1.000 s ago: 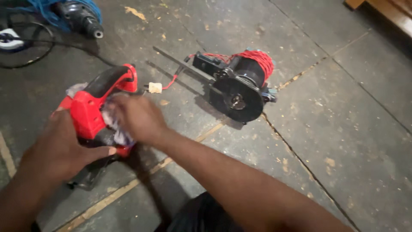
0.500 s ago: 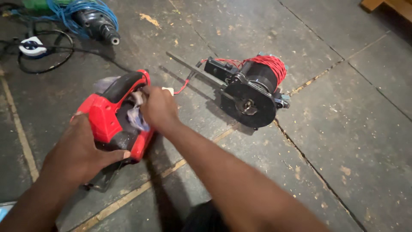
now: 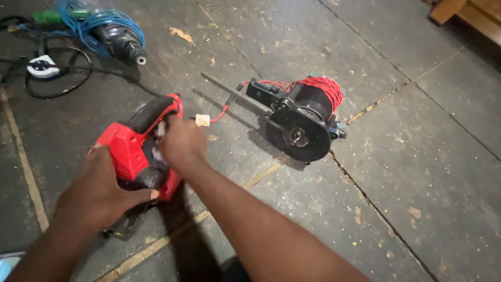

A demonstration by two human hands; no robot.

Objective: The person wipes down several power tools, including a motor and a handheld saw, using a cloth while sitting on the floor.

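A red and black power-tool housing (image 3: 136, 146) lies on the dark tiled floor. My left hand (image 3: 99, 190) grips its near side. My right hand (image 3: 180, 142) presses a pale cloth (image 3: 158, 143) against the inside of the housing, fingers closed on it. To the right lies a black motor (image 3: 305, 117) wound with red wire, a round plate facing me. A red lead runs from it to a small white connector (image 3: 202, 120) just beyond my right hand.
A drill (image 3: 117, 34) wrapped in blue cable lies at the top left beside black cable loops and a white plug (image 3: 43, 67). Wooden pieces (image 3: 464, 10) show at the top right. Sawdust flecks dot the floor.
The view has shifted, so the housing and motor sit lower and further right in frame. My right hand has moved slightly up along the housing with the cloth. My left hand keeps its grip.
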